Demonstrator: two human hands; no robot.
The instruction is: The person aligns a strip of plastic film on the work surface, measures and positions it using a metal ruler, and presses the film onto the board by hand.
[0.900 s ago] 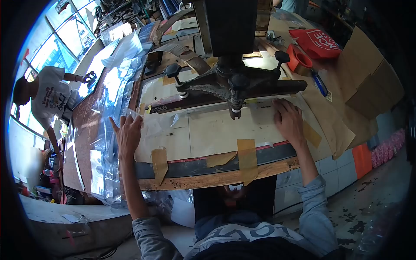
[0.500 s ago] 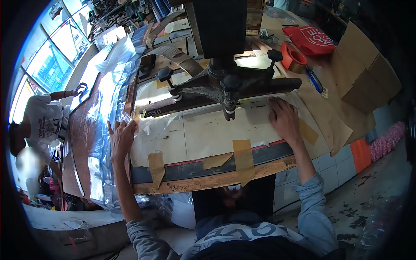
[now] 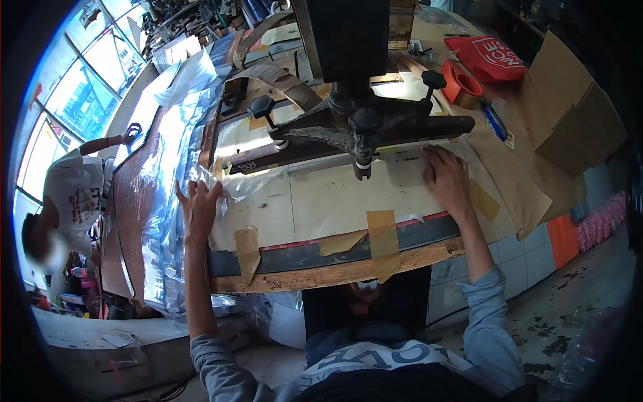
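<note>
My left hand [image 3: 199, 211] is at the left end of the worktable. Its thumb and fingers are bent around the edge of a clear plastic film [image 3: 231, 192], which reaches onto a pale flat sheet [image 3: 321, 204]. My right hand [image 3: 447, 181] lies on the right part of that sheet, fingers stretched out and holding nothing. Brown tape strips [image 3: 383, 241] cross the sheet's near edge and a dark strip [image 3: 301, 257]. Above the sheet's far part hangs a dark metal press head [image 3: 355, 124] with black knobs. It hides what lies behind it.
Crinkled plastic sheets [image 3: 167, 181] cover the left side, where another person [image 3: 77, 194] stands. At the right are an orange tape roll [image 3: 462, 86], a red bag [image 3: 485, 57], a blue cutter [image 3: 495, 122] and a cardboard box [image 3: 569, 100]. A wooden edge [image 3: 335, 272] borders the table's near side.
My left hand has shifted slightly right and its fingers have bent more around the clear film. My right hand stays on the sheet. The whole view has moved a little.
</note>
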